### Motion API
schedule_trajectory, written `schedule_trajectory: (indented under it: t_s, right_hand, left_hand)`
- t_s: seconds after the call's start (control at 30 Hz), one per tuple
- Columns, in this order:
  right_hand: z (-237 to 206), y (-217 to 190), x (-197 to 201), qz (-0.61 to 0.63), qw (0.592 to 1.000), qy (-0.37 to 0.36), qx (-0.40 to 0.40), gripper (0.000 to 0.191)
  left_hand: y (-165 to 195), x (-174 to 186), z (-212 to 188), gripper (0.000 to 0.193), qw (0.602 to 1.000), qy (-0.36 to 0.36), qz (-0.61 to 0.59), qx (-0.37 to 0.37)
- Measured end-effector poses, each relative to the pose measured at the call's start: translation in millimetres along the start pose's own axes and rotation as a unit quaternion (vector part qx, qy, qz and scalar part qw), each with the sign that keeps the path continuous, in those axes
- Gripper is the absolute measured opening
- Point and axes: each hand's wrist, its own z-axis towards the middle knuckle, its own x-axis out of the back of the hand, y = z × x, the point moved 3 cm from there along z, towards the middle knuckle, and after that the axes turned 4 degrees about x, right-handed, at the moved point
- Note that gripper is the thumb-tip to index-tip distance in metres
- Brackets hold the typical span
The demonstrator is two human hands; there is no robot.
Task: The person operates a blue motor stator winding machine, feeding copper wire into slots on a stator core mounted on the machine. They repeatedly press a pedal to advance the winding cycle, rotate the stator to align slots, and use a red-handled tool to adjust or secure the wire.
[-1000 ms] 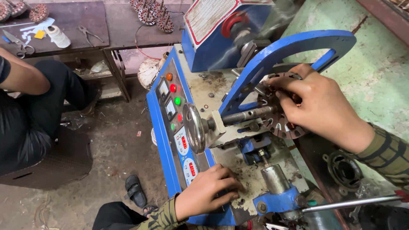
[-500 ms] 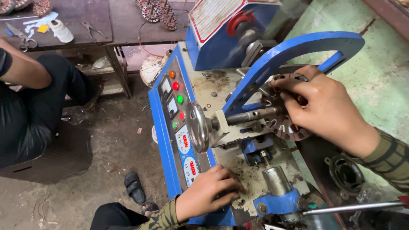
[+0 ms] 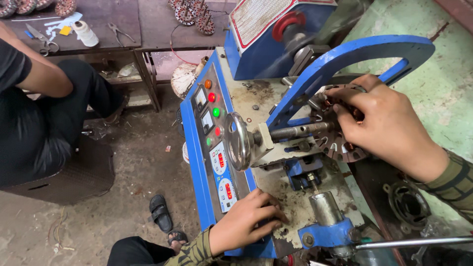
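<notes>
My right hand [image 3: 389, 125] grips the round wound motor core [image 3: 340, 143], mounted on the blue machine [image 3: 256, 59] behind its curved arm [image 3: 340, 64]. My left hand [image 3: 246, 221] lies flat, fingers loosely curled, empty, beside the control panel [image 3: 217, 143].

My left hand [image 3: 246, 221] lay low and palm down, fingers [image 3: 268, 209] spread loosely and flat — not curled around anything. Its forearm came up from the bottom edge in a striped olive sleeve. My right hand [image 3: 389, 125] reached in from the right, wrist bent, knuckles up — the fingers [image 3: 345, 98] curled forward and pinched together at the tips. That forearm wore the same striped sleeve.
</notes>
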Motion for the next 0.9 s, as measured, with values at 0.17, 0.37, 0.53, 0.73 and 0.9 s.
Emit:
schedule_trajectory:
  t_s: [0.17,0.37,0.53,0.73,0.9]
  right_hand:
    - [-1.5,-0.1,0.3,-0.006,1.0,0.001,0.007,0.032]
    - [-3.4,0.1,0.6,0.01,1.0,0.007,0.009,0.028]
    - [-3.5,-0.8,0.8,-0.003,1.0,0.011,0.028,0.029]
    - [-3.3,-0.1,-0.1,0.001,1.0,0.007,0.009,0.031]
    - [-3.1,-0.7,-0.5,-0.008,1.0,0.01,0.013,0.03]
  left_hand:
    - [0.1,-1.9,-2.1,0.016,1.0,0.003,0.001,0.003]
    - [-0.7,-4.3,-2.7,0.016,1.0,0.006,0.007,-0.002]
    - [-0.2,-4.1,-3.9,0.016,1.0,-0.004,0.013,0.017]
    - [3.4,-0.8,-5.3,0.017,1.0,-0.008,0.011,0.007]
    - [3.1,0.3,-6.1,0.018,1.0,-0.006,0.012,0.003]
